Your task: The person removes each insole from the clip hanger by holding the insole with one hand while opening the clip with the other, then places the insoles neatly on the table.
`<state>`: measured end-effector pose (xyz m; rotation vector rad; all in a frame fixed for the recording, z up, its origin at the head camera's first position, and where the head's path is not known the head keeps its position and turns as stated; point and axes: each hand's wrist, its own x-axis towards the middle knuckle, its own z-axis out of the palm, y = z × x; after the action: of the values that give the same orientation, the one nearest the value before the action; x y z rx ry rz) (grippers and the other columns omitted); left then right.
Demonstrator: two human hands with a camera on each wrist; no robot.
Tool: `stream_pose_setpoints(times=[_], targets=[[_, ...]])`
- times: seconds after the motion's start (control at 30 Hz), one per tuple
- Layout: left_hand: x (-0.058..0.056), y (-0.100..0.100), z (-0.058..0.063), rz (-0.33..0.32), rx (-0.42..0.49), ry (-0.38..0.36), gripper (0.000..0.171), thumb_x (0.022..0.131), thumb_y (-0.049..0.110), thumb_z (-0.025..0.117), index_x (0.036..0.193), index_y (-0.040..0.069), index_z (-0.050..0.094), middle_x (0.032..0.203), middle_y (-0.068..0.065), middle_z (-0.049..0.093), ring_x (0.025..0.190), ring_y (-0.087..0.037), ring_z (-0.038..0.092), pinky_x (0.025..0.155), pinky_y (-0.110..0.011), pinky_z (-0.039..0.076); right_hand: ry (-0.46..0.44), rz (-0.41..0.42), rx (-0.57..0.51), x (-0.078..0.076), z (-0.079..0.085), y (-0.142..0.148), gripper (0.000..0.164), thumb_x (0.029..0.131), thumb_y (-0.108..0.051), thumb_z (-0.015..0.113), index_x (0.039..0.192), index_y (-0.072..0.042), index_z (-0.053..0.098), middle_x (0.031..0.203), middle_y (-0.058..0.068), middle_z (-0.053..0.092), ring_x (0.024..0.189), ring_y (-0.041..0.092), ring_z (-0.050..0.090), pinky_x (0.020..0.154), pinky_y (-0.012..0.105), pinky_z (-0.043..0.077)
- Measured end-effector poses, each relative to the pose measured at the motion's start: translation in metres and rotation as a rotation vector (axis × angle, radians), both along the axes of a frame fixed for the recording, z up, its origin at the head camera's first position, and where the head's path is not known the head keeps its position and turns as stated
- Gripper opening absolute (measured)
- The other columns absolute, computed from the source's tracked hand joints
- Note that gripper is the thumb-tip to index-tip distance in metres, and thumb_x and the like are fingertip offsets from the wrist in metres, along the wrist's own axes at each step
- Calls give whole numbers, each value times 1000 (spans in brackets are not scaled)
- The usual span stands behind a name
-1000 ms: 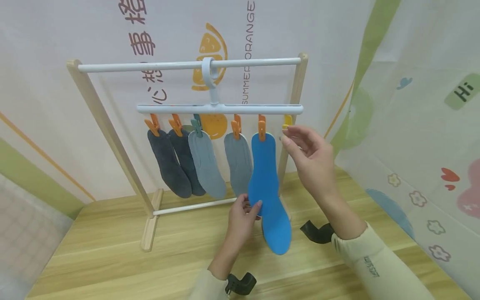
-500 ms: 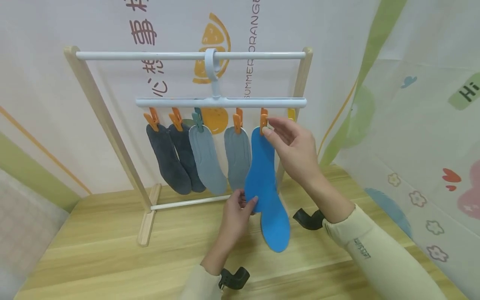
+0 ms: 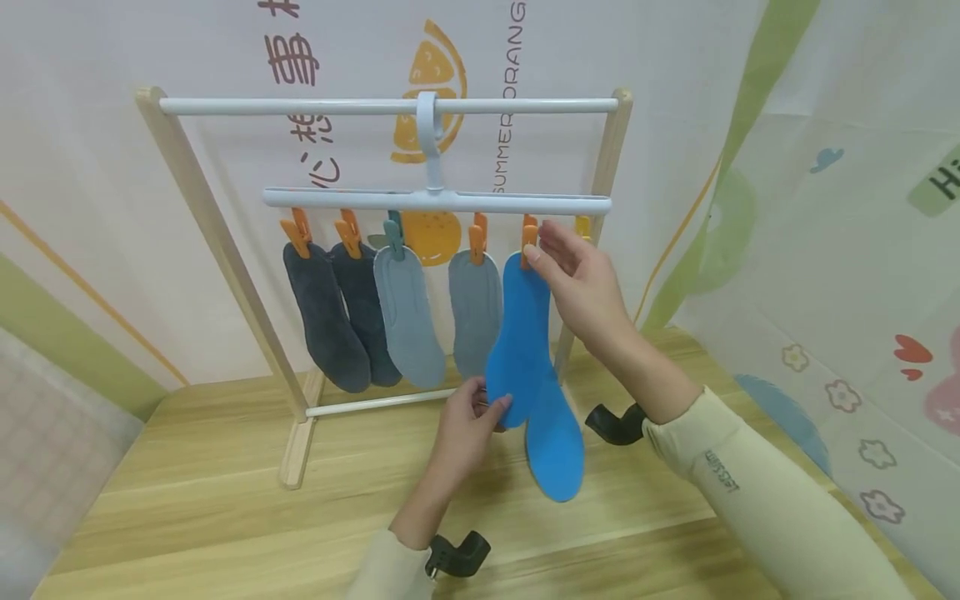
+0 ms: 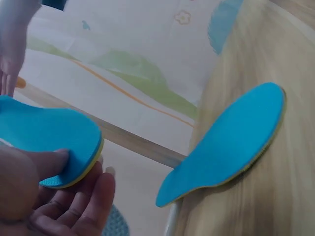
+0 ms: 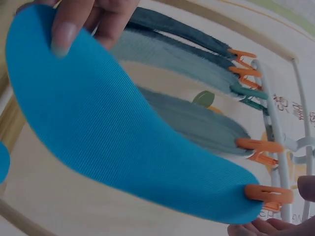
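Insole (image 3: 516, 342), blue, lower end in left hand (image 3: 463, 427)

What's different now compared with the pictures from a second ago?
The right hand has moved left from beside the yellow clip to the orange clip on the hanging blue insole, whose lower end has swung slightly left. The left hand still holds that end; the gray insoles and dark insoles hang as before.

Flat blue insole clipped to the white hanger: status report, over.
Left hand pinching flat blue insole at wide lower end; right hand beside orange plastic clip; insole hanging from clip; nothing seen in the way.
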<state>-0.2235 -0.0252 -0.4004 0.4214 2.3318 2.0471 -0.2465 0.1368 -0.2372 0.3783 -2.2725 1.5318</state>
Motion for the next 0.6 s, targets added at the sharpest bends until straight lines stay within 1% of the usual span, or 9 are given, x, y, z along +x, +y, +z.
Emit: stream_pose_setpoints(times=[0.13, 0.23, 0.3, 0.37, 0.43, 0.47, 0.6], targets=[[0, -2, 4, -60, 8, -19, 35, 95, 16, 60, 123, -4, 52, 103, -22, 64, 87, -24, 70, 74, -40, 60, 41, -4, 54, -9, 2, -1, 58, 96, -39, 55, 145, -14, 40, 144, 5, 50, 131, 15, 49, 106, 34, 44], [0, -5, 8, -81, 6, -21, 35, 95, 16, 60, 123, -4, 52, 102, -22, 64, 85, -23, 69, 77, -44, 59, 56, 2, 98, -16, 6, -3, 52, 97, -40, 53, 143, -16, 44, 138, 5, 56, 126, 15, 54, 105, 34, 45], [0, -8, 10, -85, 5, -13, 36, 95, 16, 60, 123, -5, 52, 101, -22, 64, 83, -23, 69, 77, -44, 59, 53, 15, 106, -20, 8, -5, 50, 97, -41, 52, 141, -18, 46, 125, 7, 63, 119, 15, 58, 103, 34, 47], [-1, -9, 11, -83, 6, -11, 35, 95, 16, 60, 122, -4, 53, 99, -21, 65, 81, -21, 69, 76, -43, 59, 52, 29, 93, -23, 11, -7, 49, 98, -42, 50, 141, -19, 46, 114, 9, 67, 115, 14, 59, 103, 34, 47], [-2, -10, 12, -81, 10, -8, 33, 95, 16, 60, 121, -3, 54, 99, -20, 65, 80, -21, 69, 74, -41, 60, 66, 35, 67, -25, 12, -8, 48, 98, -41, 50, 140, -19, 47, 108, 10, 68, 111, 15, 61, 102, 34, 47], [-3, -11, 12, -85, 13, -12, 32, 95, 16, 60, 120, -3, 54, 98, -20, 65, 80, -21, 69, 74, -40, 60, 71, 31, 58, -25, 13, -8, 47, 98, -41, 50, 140, -19, 47, 106, 11, 69, 110, 14, 62, 101, 34, 47], [-3, -10, 9, -115, 32, -26, 31, 94, 15, 61, 119, -3, 55, 98, -20, 65, 82, -22, 70, 73, -37, 60, 77, -17, 30, -24, 12, -8, 44, 97, -37, 54, 134, -14, 53, 116, 10, 68, 109, 14, 64, 99, 33, 49]])
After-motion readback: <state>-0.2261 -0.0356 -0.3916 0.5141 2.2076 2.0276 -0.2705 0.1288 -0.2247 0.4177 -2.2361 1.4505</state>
